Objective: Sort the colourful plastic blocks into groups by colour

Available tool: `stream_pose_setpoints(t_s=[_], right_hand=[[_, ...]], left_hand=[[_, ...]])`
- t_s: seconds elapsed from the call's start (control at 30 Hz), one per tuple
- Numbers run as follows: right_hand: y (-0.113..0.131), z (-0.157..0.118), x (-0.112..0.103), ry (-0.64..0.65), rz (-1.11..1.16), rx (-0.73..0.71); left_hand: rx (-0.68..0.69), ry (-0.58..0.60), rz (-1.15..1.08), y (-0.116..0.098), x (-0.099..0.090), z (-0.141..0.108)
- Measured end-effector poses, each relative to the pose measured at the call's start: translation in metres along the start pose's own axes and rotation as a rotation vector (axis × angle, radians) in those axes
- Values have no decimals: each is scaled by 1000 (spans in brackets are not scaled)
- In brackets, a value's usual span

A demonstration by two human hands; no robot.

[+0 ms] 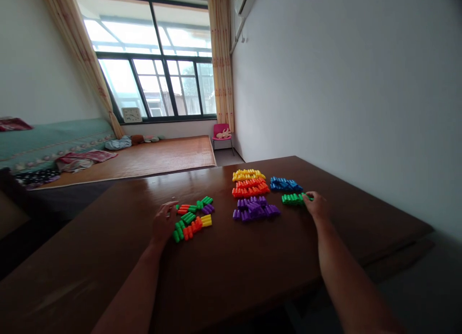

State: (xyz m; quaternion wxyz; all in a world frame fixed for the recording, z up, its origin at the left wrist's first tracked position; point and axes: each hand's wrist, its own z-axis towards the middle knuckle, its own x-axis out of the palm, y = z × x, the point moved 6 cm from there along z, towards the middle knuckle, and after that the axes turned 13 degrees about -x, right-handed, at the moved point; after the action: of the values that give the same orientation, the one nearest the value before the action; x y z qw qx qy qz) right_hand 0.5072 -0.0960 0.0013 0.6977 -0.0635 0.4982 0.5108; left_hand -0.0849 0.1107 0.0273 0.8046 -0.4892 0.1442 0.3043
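Observation:
My right hand (316, 205) is closed at the right end of a row of green plastic blocks (293, 199), its fingertips pinching a green block there. A row of blue blocks (285, 184) lies just behind that row. On the other side, my left hand (166, 219) rests beside a mixed group of blocks, fingers stretched forward and slightly bent, with nothing seen in them. Within that group are green blocks (188, 218), orange blocks (192, 228), a yellow piece (206, 220) and a purple piece (208, 209). The blocks look ridged, like short tubes joined side by side.
Between my hands, yellow blocks (249, 174), orange-red blocks (250, 187) and purple blocks (255, 209) lie in separate rows on the dark brown table (231, 271). Beyond it stand a bed (173, 153) and a pink chair (221, 130). A wall (342, 93) rises on the right.

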Motion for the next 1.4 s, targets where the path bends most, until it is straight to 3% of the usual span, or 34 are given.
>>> stream_pose_setpoints(t_s=[0.07,0.17,0.27,0.47,0.67,0.77,0.83,0.97,1.03,1.1,1.17,1.27,1.4], right_hand=[[0,0,-3,-35,16,-16],[3,0,-10,-233,77,-103],[12,-1,-9,-356,140,-233],[39,-11,-5,-343,165,-423],[57,-22,-13,-325,187,-449],[87,-33,-17,-319,225,-525],[129,-47,-14,-222,297,-692],[246,-85,15,231,398,-1114],[297,-93,39,414,375,-1204],[335,-89,69,528,311,-1189],[357,-77,102,616,222,-1086],[372,-62,141,720,143,-968],[382,-63,159,736,200,-1004]], left_hand=[[-36,-54,15,5,-4,3],[-129,-126,55,15,-12,6],[-206,-65,165,22,-9,3],[-175,217,294,17,16,-14],[-201,126,240,12,8,-14],[-205,143,241,12,10,-15],[-210,168,260,12,13,-16],[-237,178,269,11,15,-16],[-260,178,266,11,14,-15],[-274,184,270,10,13,-15],[-280,186,274,9,12,-16],[-282,182,278,9,12,-16],[-288,176,292,13,14,-16]])
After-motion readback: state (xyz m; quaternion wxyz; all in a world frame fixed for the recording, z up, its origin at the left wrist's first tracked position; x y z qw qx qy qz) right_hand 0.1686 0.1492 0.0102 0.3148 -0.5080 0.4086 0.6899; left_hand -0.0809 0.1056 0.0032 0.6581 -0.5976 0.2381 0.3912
